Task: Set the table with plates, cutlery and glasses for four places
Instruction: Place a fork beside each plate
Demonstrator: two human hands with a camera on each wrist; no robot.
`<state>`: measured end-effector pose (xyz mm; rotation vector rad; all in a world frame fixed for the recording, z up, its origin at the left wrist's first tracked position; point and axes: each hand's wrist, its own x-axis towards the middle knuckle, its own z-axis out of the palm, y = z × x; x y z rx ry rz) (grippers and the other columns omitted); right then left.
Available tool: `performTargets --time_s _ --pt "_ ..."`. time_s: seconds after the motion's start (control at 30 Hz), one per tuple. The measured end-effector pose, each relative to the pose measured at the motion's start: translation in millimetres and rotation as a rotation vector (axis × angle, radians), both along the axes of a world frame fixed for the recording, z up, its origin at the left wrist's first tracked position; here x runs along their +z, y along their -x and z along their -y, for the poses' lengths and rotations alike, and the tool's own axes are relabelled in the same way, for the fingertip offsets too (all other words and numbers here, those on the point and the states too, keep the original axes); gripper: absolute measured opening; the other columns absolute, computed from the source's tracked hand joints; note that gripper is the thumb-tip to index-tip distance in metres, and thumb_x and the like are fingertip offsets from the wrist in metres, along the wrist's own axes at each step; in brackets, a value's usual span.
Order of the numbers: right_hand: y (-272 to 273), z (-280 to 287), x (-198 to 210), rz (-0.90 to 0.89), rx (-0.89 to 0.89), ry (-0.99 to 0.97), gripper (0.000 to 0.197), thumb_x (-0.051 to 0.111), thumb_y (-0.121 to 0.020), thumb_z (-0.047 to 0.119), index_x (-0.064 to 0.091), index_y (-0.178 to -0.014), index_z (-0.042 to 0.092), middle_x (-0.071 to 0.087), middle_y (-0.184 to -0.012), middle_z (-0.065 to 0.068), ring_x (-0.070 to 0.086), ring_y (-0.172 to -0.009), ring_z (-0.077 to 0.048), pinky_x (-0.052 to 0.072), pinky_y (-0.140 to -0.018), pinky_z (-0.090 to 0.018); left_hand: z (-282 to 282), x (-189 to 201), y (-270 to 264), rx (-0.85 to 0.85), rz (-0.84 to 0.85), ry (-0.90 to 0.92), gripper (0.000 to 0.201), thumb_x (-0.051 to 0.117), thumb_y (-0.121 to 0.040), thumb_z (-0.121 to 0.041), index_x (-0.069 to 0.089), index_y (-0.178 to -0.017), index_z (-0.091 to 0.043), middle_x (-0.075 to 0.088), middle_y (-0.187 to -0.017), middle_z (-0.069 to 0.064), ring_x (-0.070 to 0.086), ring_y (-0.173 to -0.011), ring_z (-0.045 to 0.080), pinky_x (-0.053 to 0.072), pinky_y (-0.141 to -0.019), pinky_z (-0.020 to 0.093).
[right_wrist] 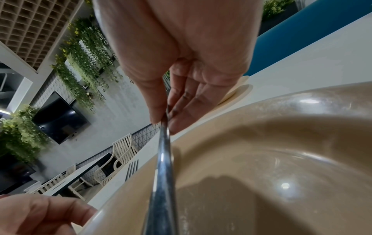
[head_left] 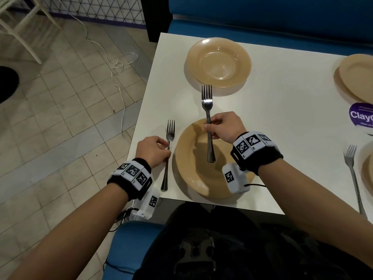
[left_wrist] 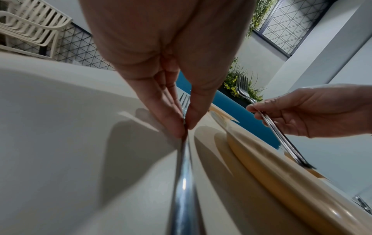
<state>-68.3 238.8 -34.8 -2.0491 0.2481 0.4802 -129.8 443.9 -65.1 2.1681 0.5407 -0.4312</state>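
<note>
Beyond the table edge, a tiled floor [head_left: 60, 110] crossed by a loose white cable [head_left: 119, 77], with a cream slatted chair [head_left: 18, 25] against black wire mesh [head_left: 105, 9]. Across the table, a blue bench [head_left: 262, 15]; at the right edge, a purple printed label [head_left: 361, 117] reading "Clay", partly cut off. Farther off, hanging green plants [right_wrist: 84, 60] and a dark wall screen [right_wrist: 60, 117].

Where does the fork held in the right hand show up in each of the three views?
Head: the fork in the right hand stands centre frame, tines away, above the near plate.
Left wrist: same fork at right, pinched by the right hand.
Right wrist: its handle runs up the centre to the fingertips.
Shared landmark: the near plate, seen in all three views.
</note>
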Motion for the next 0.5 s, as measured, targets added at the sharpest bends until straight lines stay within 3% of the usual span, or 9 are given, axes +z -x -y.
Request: performTargets --time_s 0.1,0.2,0.3,0.37,0.43,0.5 --pt "0 0 0 0.000 0.000 -0.002 0.012 0.069 -0.083 0.013 0.071 -0.094 0.010 0.068 -0.083 -0.008 0.066 -0.073 -0.018 0.058 -0.069 -0.024 -1 3 -2 -0.001 0.009 -0.024 0.017 0.067 -0.077 -0.012 0.067 -0.094 -0.017 0.071 -0.083 0.001 0.069 -0.076 0.016 0.052 -0.080 0.024" --pt "-2 1 2 0.009 0.007 -0.013 0.013 0.067 -0.085 0.013 0.070 -0.096 0.008 0.068 -0.084 -0.009 0.065 -0.073 -0.018 0.057 -0.067 -0.022 3 11 -11 0.027 0.117 -0.047 0.016 0.062 -0.079 -0.017 0.065 -0.095 -0.019 0.070 -0.081 -0.002 0.069 -0.077 0.016 0.053 -0.080 0.026" --pt "-8 1 8 0.031 -0.014 -0.061 0.008 0.064 -0.088 0.012 0.068 -0.093 0.007 0.067 -0.081 -0.009 0.065 -0.067 -0.013 0.056 -0.061 -0.018 16 27 -30 0.033 0.233 0.050 0.021 0.059 -0.083 -0.016 0.064 -0.103 -0.016 0.063 -0.078 -0.008 0.065 -0.072 0.011 0.053 -0.068 0.017" --pt "-14 1 16 0.046 -0.047 -0.122 0.005 0.064 -0.088 0.012 0.066 -0.083 0.011 0.067 -0.074 -0.007 0.065 -0.060 -0.008 0.055 -0.057 -0.017 34 36 -46 -0.035 0.262 0.128 0.023 0.057 -0.089 -0.024 0.062 -0.111 -0.020 0.065 -0.088 -0.005 0.066 -0.082 0.015 0.055 -0.075 0.025" --pt "-21 5 23 0.065 -0.084 -0.182 0.004 0.065 -0.087 0.011 0.066 -0.083 0.009 0.066 -0.070 -0.006 0.066 -0.058 -0.011 0.058 -0.064 -0.026 60 44 -60 -0.115 0.212 0.263 0.026 0.049 -0.096 -0.029 0.059 -0.117 -0.017 0.067 -0.098 0.004 0.065 -0.083 0.018 0.055 -0.081 0.032" --pt "-28 16 30 0.110 -0.087 -0.154 0.005 0.065 -0.087 0.012 0.068 -0.087 0.009 0.067 -0.072 -0.007 0.068 -0.066 -0.020 0.059 -0.073 -0.035 91 53 -69 -0.156 0.118 0.456 0.030 0.037 -0.102 -0.028 0.059 -0.112 -0.009 0.067 -0.091 0.008 0.064 -0.072 0.015 0.056 -0.073 0.031"
